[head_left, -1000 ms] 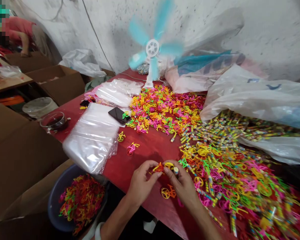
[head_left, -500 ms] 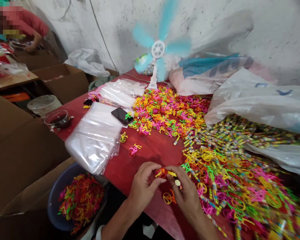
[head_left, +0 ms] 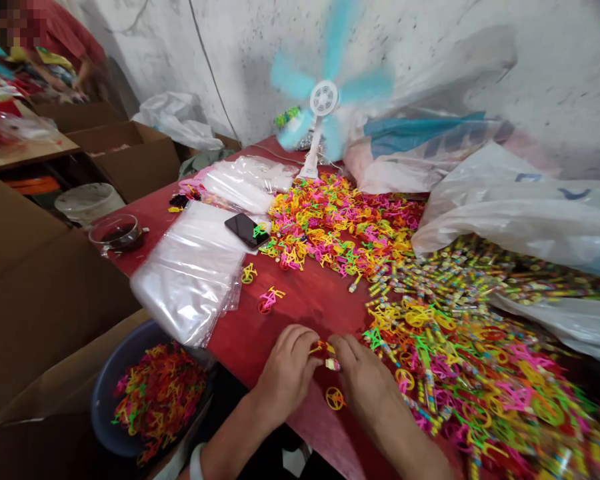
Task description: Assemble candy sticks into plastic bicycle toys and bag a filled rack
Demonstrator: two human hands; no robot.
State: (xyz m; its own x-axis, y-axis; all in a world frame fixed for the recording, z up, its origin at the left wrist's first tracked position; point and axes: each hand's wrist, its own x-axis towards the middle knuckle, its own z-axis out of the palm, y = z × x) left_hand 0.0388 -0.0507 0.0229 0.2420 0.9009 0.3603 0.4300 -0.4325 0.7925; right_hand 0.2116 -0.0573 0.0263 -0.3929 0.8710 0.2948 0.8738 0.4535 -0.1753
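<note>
hands [head_left: 286, 375] [head_left: 364, 375]: two, gripping toy parts [head_left: 322, 347], count unclear | one tube [head_left: 333, 365] | one phone [head_left: 245, 229] | one fan [head_left: 324, 99]

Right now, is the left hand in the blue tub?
No, the left hand is at the red table, near the right hand, apart from the tub.

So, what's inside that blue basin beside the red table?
The blue basin holds a heap of small plastic pieces in red, orange, yellow, green and pink. The top layer covers the basin's bottom, so whatever lies deeper can't be seen.
</note>
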